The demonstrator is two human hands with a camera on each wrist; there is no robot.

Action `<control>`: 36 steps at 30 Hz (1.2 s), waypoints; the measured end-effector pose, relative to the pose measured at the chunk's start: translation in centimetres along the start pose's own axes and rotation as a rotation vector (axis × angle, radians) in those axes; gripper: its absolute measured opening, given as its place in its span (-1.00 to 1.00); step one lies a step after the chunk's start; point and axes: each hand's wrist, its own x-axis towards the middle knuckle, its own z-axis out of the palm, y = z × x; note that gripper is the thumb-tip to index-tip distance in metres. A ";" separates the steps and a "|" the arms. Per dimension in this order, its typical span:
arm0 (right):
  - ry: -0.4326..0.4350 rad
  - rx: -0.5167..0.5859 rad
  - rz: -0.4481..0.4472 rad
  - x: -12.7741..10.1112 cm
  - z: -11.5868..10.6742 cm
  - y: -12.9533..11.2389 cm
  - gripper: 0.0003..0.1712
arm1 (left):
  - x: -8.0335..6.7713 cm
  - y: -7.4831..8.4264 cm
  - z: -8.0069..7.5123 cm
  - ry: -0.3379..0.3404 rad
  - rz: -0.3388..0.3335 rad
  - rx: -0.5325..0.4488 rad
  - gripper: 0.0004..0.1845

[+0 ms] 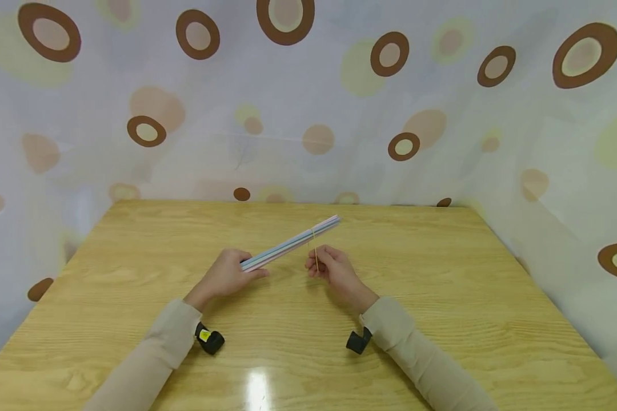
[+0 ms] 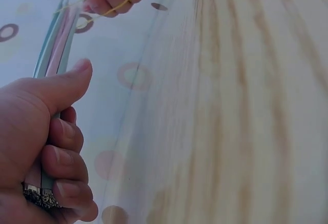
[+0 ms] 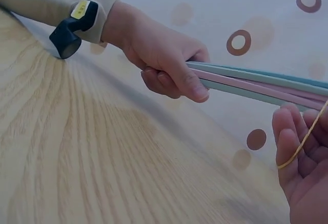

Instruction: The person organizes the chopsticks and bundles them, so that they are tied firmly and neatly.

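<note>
My left hand (image 1: 231,274) grips one end of a bundle of pastel straws (image 1: 293,242), blue, pink and pale green, held slanting up and to the right above the wooden table (image 1: 442,274). In the left wrist view the fingers (image 2: 61,157) curl round the straws (image 2: 54,55). A thin yellow rubber band (image 1: 316,251) is looped round the bundle near its far end. My right hand (image 1: 331,268) pinches the band (image 3: 302,142) and pulls it down from the straws (image 3: 256,83). The left hand (image 3: 164,60) shows in the right wrist view too.
A curtain with brown and yellow circles (image 1: 308,103) hangs behind and around the table. Black wrist cameras (image 1: 209,339) (image 1: 359,341) sit under both sleeves. A bright glare spot (image 1: 257,391) lies near the front edge.
</note>
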 end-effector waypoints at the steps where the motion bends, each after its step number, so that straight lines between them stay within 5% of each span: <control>1: -0.016 -0.048 -0.021 0.0 0.2 0.1 -0.64 | -0.1 -0.1 0.0 0.007 -0.010 0.008 -0.63; 9: -0.084 -0.489 -0.236 -0.5 2.2 0.5 -0.69 | -0.4 -0.3 0.2 0.039 -0.065 -0.009 -0.66; 15: -0.278 -0.589 -0.220 -1.0 2.2 0.1 -0.59 | -0.6 0.0 0.6 0.004 -0.120 -0.058 -0.64; 21: -0.358 -0.468 -0.217 -0.7 1.0 0.1 -0.47 | -0.7 0.1 0.9 -0.019 -0.160 -0.062 -0.62; 30: -0.184 -0.203 -0.213 -0.9 0.8 0.2 0.01 | -0.5 0.7 1.1 0.008 -0.174 -0.081 -0.64; 36: -0.151 -0.021 -0.168 -0.7 1.0 -0.4 -0.09 | -0.1 1.0 1.0 0.041 -0.166 -0.075 -0.64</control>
